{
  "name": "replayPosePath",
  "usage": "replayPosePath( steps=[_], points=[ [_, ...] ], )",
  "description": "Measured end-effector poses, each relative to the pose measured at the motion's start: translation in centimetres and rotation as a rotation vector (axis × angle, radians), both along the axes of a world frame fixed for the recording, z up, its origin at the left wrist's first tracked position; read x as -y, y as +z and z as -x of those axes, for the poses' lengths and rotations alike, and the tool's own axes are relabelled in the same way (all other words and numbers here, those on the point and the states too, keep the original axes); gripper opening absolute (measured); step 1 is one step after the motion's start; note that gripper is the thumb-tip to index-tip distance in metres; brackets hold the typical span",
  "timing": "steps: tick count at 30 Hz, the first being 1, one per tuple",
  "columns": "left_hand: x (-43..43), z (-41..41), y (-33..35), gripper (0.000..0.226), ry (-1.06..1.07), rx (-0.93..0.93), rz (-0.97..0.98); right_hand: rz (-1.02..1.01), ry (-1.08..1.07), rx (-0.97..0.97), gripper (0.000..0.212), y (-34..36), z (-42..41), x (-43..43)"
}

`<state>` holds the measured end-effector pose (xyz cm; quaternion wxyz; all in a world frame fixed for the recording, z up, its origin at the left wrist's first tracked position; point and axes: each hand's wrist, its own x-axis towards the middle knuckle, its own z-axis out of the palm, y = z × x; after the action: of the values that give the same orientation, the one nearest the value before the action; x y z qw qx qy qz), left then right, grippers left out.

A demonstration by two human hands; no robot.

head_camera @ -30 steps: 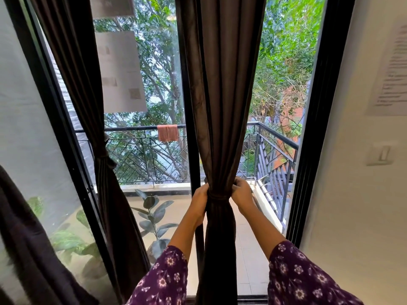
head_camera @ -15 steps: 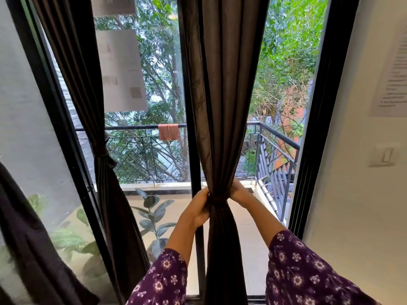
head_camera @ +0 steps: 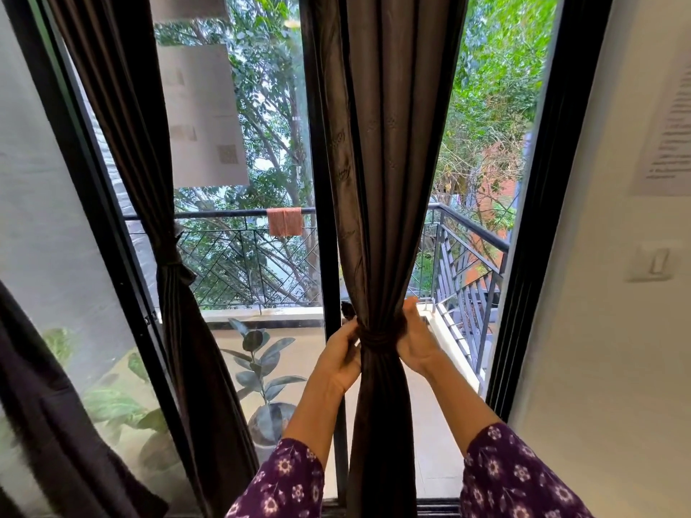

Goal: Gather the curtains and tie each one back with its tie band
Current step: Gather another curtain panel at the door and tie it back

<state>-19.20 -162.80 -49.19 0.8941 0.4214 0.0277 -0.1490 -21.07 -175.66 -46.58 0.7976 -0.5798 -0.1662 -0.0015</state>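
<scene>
A dark brown curtain (head_camera: 389,151) hangs down the middle of the window, gathered into a narrow waist. A matching tie band (head_camera: 379,336) wraps that waist. My left hand (head_camera: 342,355) grips the band on its left side, fingers curled against the fabric. On the right side my right hand (head_camera: 415,340) holds the band, its fingertips reaching behind the curtain. Further left, a second dark curtain (head_camera: 123,117) hangs with its own tie band (head_camera: 172,261) around it. A third piece of dark curtain (head_camera: 48,416) drapes across the bottom left corner.
Black window frames (head_camera: 321,226) divide the glass. Outside are a balcony railing (head_camera: 232,214) with an orange cloth (head_camera: 285,221) on it and a potted plant (head_camera: 261,368). A white wall at right carries a light switch (head_camera: 655,261) and a paper notice (head_camera: 669,136).
Both hands have slid a little lower on the curtain's waist, and the right hand's fingers have opened and reached round behind the band.
</scene>
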Motion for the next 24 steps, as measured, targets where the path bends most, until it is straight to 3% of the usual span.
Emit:
replayPosePath(
  steps=[2,3,6,7,11,19,24],
  points=[
    [0.1,0.1,0.1,0.037,0.022,0.065,-0.011,0.077,0.128,-0.004,0.088,0.6,0.3,0.2],
    [0.2,0.2,0.3,0.034,0.039,0.105,-0.014,0.114,0.125,0.013,0.086,0.8,0.1,0.2],
    [0.5,0.7,0.7,0.024,0.091,0.169,0.020,0.170,-0.106,0.021,0.041,2.0,0.1,-1.0],
    [0.6,0.9,0.7,0.020,0.123,0.166,0.023,0.147,-0.182,0.005,0.036,2.2,0.1,-1.4],
    [0.3,0.9,0.8,0.016,0.248,0.096,0.086,0.080,-0.377,-0.033,0.036,1.7,-0.2,-2.5],
    [-0.8,1.7,1.1,0.013,0.363,0.033,0.234,0.229,-0.635,0.053,0.037,1.6,-0.6,-3.6],
    [-1.5,2.7,1.3,0.012,0.342,0.101,0.101,0.313,-0.646,0.128,0.050,1.6,-0.3,-3.8]
  ],
)
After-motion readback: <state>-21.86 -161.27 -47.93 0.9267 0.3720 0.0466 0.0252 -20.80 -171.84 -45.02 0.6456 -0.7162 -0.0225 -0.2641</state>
